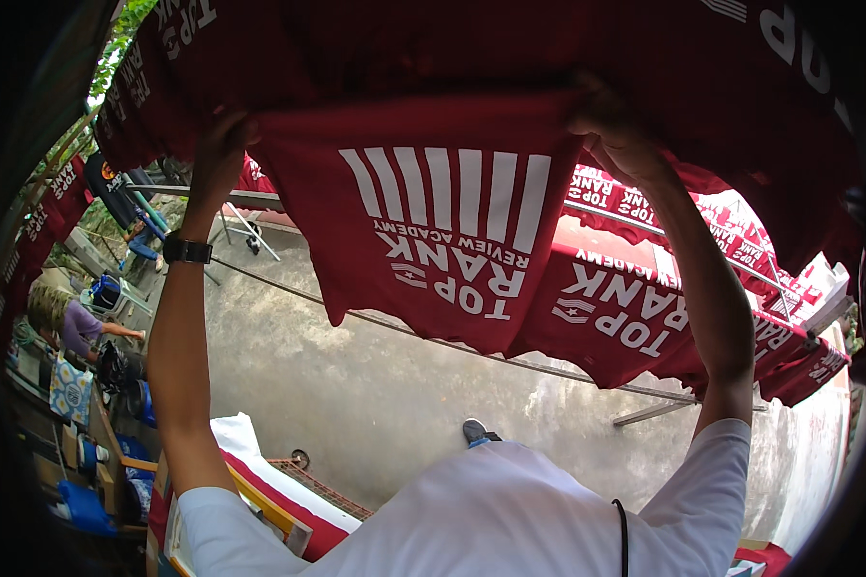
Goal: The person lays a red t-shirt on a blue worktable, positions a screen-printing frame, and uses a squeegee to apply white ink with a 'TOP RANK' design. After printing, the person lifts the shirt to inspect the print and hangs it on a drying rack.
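A maroon cloth piece (308, 231) with white stripes and lettering printed upside down from my side stretches between my raised hands. My left hand (223, 149) is closed on its upper left corner, and that wrist wears a dark watch. At the upper right corner my right hand (614, 130) pinches the same cloth, its fingertips partly in shadow. The lower edge of the piece hangs free, overlapping a similar maroon cloth (616, 298) on its right. More dark maroon cloth (404, 43) hangs close above both hands.
Metal rails (375, 322) cross in front of me, with rows of printed maroon cloths (741, 240) at right. Below lies a concrete floor (346, 404). A person in purple (79, 327) bends at the far left, near bags and boxes. A wheeled rack (318, 486) stands beside me.
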`<state>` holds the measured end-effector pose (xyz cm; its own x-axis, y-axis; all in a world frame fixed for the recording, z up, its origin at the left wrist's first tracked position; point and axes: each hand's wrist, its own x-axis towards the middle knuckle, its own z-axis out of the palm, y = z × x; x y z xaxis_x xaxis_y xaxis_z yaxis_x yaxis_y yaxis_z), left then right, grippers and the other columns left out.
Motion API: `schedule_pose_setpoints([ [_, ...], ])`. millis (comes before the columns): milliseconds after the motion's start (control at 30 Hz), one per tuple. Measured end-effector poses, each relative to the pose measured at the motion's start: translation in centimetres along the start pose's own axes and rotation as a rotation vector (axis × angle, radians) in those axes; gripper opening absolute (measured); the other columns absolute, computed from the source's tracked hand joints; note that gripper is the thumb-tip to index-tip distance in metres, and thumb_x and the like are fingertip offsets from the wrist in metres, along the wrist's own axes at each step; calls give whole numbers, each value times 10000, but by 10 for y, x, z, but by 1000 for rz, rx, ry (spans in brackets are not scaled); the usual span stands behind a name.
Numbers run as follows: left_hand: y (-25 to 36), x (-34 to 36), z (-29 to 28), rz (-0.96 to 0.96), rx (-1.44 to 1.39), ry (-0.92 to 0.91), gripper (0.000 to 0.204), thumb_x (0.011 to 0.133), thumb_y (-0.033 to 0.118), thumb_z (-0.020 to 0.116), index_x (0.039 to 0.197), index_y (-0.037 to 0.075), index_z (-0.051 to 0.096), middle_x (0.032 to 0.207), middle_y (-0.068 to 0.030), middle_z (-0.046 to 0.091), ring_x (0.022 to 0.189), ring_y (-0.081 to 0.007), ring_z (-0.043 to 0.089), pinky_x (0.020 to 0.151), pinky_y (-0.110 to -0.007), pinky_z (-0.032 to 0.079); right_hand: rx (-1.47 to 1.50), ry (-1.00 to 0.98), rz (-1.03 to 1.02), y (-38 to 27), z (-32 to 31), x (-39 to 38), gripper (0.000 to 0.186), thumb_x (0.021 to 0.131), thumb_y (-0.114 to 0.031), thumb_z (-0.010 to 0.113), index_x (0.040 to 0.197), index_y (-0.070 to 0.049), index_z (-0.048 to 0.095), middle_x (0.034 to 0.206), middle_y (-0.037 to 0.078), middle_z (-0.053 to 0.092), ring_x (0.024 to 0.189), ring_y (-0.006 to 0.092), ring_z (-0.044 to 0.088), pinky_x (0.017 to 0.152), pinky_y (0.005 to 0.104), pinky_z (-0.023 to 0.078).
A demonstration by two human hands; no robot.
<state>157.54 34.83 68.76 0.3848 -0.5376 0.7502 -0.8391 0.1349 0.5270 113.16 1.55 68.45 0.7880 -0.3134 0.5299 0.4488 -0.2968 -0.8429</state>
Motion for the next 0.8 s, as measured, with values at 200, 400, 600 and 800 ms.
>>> schedule_pose_setpoints([
  [200, -46, 57, 49, 67, 196, -50, 301, 1088, 157, 662, 1335, -9, 704, 1155, -148, 779, 1018, -214, 784, 910, -351, 608, -79, 133, 83, 37, -43, 34, 299, 882, 26, 635, 1164, -76, 630, 803, -94, 471, 681, 9, 397, 600, 211, 360],
  [400, -61, 78, 98, 388, 746, -80, 204, 1033, 180, 651, 1134, 28, 742, 1015, -148, 752, 930, -286, 755, 880, -413, 588, -38, 185, 277, 118, -112, 43, 353, 899, -25, 682, 1246, -68, 625, 950, -27, 561, 836, 87, 506, 790, 284, 482],
  [600, -133, 86, 212, -196, 793, -474, 410, 994, 282, 674, 1315, 27, 693, 1115, -168, 712, 1007, -323, 700, 907, -444, 567, -221, 165, 462, 218, -159, 65, 394, 920, -46, 692, 1301, -59, 595, 1038, 7, 558, 925, 124, 506, 850, 311, 472],
  [800, -202, 115, 292, -290, 779, -944, 632, 924, 373, 715, 1455, 35, 654, 1388, -197, 702, 1260, -352, 675, 1082, -459, 533, -381, 111, 549, 285, -146, 123, 439, 941, -66, 701, 1357, -51, 565, 1125, 42, 555, 1013, 160, 507, 909, 338, 463],
])
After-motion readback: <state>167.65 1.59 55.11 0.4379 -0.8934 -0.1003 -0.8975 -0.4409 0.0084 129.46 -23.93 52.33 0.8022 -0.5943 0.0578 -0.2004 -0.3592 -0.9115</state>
